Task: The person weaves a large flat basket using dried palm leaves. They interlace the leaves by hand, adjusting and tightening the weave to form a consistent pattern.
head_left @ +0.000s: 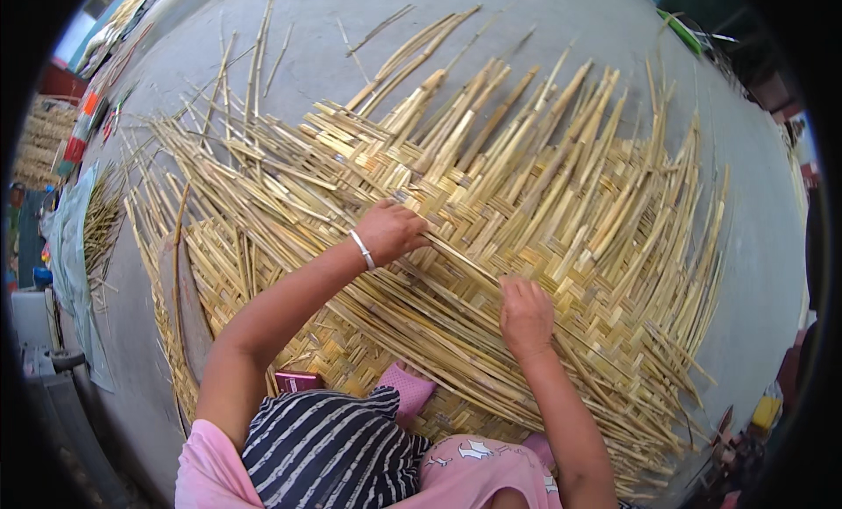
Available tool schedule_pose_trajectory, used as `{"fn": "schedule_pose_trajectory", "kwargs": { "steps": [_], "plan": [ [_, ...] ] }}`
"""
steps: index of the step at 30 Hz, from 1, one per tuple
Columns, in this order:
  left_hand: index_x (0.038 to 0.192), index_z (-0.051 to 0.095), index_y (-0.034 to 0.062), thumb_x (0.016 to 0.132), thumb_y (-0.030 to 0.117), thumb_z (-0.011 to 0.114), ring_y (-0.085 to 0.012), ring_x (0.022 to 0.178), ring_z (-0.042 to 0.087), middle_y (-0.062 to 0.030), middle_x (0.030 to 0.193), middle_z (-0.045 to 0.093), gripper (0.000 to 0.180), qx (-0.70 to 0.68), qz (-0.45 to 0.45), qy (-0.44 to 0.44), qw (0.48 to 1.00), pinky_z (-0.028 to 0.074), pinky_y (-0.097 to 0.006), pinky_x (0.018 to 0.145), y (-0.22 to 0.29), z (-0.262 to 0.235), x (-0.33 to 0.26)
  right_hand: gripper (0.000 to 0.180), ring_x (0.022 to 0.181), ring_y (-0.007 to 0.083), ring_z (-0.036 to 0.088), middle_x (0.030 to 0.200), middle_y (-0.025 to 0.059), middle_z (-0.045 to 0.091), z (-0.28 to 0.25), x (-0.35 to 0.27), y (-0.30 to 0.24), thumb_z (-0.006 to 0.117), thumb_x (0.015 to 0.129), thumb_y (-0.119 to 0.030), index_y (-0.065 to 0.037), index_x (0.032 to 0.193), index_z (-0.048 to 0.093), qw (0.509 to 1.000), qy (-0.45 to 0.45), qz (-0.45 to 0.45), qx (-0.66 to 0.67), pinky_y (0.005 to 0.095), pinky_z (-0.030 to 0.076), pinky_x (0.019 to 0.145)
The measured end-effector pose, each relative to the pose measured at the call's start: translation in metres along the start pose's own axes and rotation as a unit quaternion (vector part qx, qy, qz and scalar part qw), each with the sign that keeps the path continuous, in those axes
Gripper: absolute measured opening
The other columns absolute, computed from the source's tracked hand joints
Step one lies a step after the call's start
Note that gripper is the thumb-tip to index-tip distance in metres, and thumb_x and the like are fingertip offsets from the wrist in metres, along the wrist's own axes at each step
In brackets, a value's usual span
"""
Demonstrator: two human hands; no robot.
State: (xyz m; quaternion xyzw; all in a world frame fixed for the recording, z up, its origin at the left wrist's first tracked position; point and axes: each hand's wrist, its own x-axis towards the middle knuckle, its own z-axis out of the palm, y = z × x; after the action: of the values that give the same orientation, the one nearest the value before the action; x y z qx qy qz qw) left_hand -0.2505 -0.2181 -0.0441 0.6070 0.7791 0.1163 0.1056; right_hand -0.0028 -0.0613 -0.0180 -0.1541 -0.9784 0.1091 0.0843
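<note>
My left hand (392, 229) closes on one flat yellow reed strip (456, 259) to lift it; my right hand (525, 314), fingers curled, presses the wide woven straw mat (605, 246) flat.

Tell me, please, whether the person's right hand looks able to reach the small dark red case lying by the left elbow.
Probably not directly. The right hand presses on the woven mat, while the dark red case lies across the body, past the raised striped knee.
</note>
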Motion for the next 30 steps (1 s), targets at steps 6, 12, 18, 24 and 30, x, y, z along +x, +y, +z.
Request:
{"fn": "schedule_pose_trajectory", "kwargs": {
  "steps": [6, 12, 18, 24, 30],
  "plan": [
    [0.082, 0.062, 0.0126, 0.083, 0.041, 0.057, -0.0255, 0.073, 0.060, -0.0068, 0.073, 0.061, 0.029, 0.004, -0.004, -0.022, 1.000, 0.043, -0.039, 0.068, 0.017, -0.020, 0.018, 0.012, 0.074, 0.0269, 0.060, 0.077, 0.0086, 0.060, -0.009, -0.012, 0.007, 0.056, 0.080, -0.011, -0.009, 0.092, 0.057, 0.990, 0.028, 0.085, 0.111, 0.0387, 0.049, 0.062],
    [0.075, 0.062, 0.0094, 0.082, 0.036, 0.062, -0.0296, 0.067, 0.061, -0.0088, 0.070, 0.063, 0.028, -0.006, -0.015, -0.004, 1.000, 0.048, -0.041, 0.061, 0.017, -0.030, 0.023, 0.012, 0.067, 0.0341, 0.061, 0.075, 0.0129, 0.062, -0.019, -0.015, 0.016, 0.053, 0.084, -0.016, -0.008, 0.093, 0.056, 0.978, -0.073, 0.160, 0.111, 0.0443, 0.049, 0.059],
    [0.079, 0.063, 0.0109, 0.084, 0.040, 0.058, -0.0278, 0.074, 0.062, -0.0092, 0.077, 0.064, 0.030, 0.077, -0.098, -0.094, 0.988, 0.046, -0.041, 0.066, 0.029, -0.030, 0.027, 0.013, 0.069, 0.0364, 0.061, 0.074, 0.0161, 0.062, -0.027, -0.010, 0.007, 0.051, 0.086, -0.020, -0.009, 0.091, 0.056, 0.956, -0.231, 0.161, 0.085, 0.0461, 0.049, 0.062],
    [0.098, 0.062, 0.0089, 0.080, 0.028, 0.065, -0.0234, 0.106, 0.054, -0.0070, 0.101, 0.064, 0.026, 0.054, 0.038, 0.248, 0.966, 0.036, -0.042, 0.093, 0.064, -0.055, 0.035, 0.017, 0.060, 0.0291, 0.061, 0.070, 0.0146, 0.061, -0.048, -0.002, 0.041, 0.050, 0.091, -0.024, -0.008, 0.093, 0.056, 0.956, -0.085, 0.221, 0.175, 0.0403, 0.050, 0.055],
    [0.093, 0.063, 0.0062, 0.078, 0.012, 0.069, -0.0268, 0.079, 0.065, -0.0111, 0.089, 0.067, 0.017, -0.247, 0.075, 0.138, 0.956, 0.052, -0.033, 0.067, 0.128, -0.047, 0.024, 0.020, 0.056, 0.0116, 0.059, 0.073, 0.0064, 0.061, -0.127, 0.025, 0.099, 0.045, 0.096, -0.021, -0.005, 0.090, 0.053, 0.665, 0.421, 0.324, 0.525, 0.0256, 0.051, 0.051]
  ]
}}
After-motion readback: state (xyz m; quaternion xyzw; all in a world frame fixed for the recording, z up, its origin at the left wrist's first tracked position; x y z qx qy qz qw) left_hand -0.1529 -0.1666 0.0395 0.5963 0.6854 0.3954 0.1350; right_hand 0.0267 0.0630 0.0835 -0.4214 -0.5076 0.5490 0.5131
